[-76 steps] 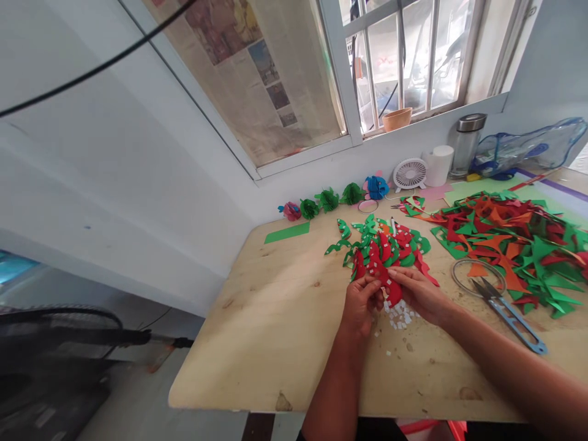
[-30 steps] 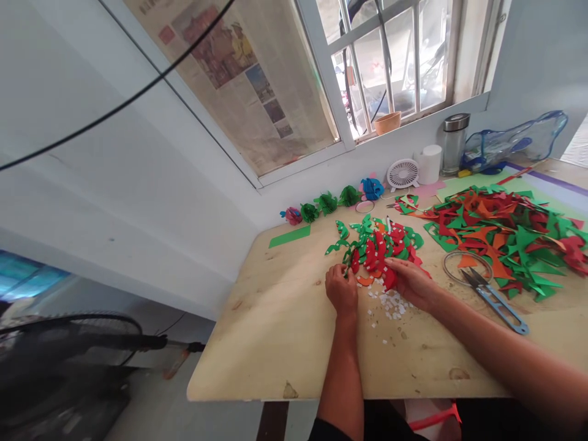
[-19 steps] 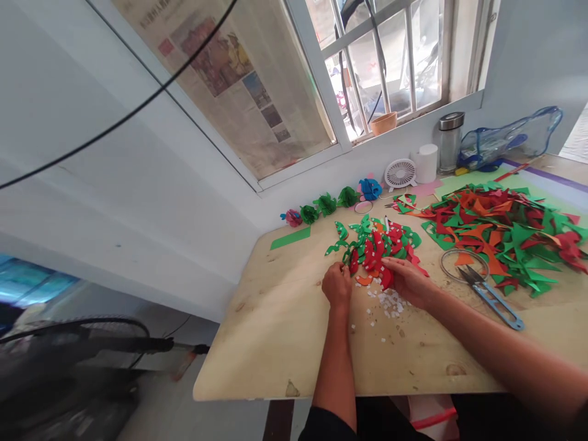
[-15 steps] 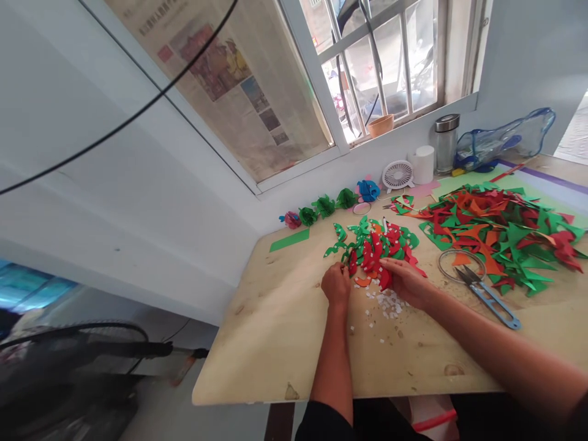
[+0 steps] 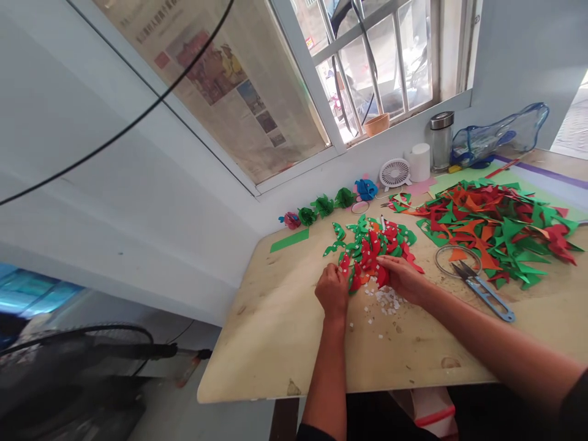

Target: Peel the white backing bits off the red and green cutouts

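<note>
My left hand (image 5: 332, 291) is closed at the near left edge of a pile of cut paper pieces (image 5: 362, 236), pinching a small red paper piece (image 5: 344, 264) dotted with white squares. Across from it, my right hand (image 5: 404, 280) has its thumb and fingers closed on a red paper piece (image 5: 382, 277) at the pile's near right side. The pile mixes curved green, red and orange shapes, many bearing little white squares. Loose white paper bits (image 5: 389, 301) lie scattered on the wooden table just in front of the hands.
Blue-handled thread snips (image 5: 489, 295) rest by a wire ring (image 5: 443, 260) to the right. Behind them spreads a heap of paper offcuts (image 5: 500, 226). Folded paper figures (image 5: 324, 206), a small white fan (image 5: 395, 174) and a glass bottle (image 5: 441, 144) line the wall. A green strip (image 5: 289, 241) lies at left.
My left hand has shifted slightly left and now has a red dotted piece at its fingertips. My right hand stays by the pile with red paper. The view has shifted a little.
</note>
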### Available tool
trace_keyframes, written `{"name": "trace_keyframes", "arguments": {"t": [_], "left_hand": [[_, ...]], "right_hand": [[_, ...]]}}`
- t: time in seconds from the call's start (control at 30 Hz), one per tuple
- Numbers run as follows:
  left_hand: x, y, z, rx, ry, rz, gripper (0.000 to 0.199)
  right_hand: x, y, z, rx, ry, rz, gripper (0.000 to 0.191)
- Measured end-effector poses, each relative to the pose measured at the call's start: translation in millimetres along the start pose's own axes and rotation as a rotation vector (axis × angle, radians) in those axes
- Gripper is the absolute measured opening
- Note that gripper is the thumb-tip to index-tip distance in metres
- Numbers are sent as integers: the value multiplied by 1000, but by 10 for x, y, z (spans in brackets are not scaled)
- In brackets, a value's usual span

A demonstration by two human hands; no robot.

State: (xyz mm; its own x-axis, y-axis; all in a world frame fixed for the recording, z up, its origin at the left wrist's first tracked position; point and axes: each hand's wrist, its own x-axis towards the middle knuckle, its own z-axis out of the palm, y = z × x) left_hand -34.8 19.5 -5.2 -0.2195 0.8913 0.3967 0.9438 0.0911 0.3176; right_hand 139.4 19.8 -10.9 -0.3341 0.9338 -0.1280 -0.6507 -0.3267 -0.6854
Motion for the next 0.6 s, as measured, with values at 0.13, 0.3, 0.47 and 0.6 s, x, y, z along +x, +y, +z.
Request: {"name": "trace_keyframes", "arguments": {"t": [0.13, 0.3, 0.47, 0.6], "left_hand": [[31, -70, -73, -296, 97, -140, 7], [-2, 25, -115, -977, 6, -374, 21], [-130, 299, -45, -1207, -72, -383, 24], [-209, 460, -28, -1151, -140, -188, 17]], "right_hand": [[6, 3, -3, -1, -2, 6, 12], [25, 28, -17, 0, 16, 7, 15], [46, 46, -43, 2, 2, -33, 15], [72, 59, -79, 26, 25, -92, 14]]}}
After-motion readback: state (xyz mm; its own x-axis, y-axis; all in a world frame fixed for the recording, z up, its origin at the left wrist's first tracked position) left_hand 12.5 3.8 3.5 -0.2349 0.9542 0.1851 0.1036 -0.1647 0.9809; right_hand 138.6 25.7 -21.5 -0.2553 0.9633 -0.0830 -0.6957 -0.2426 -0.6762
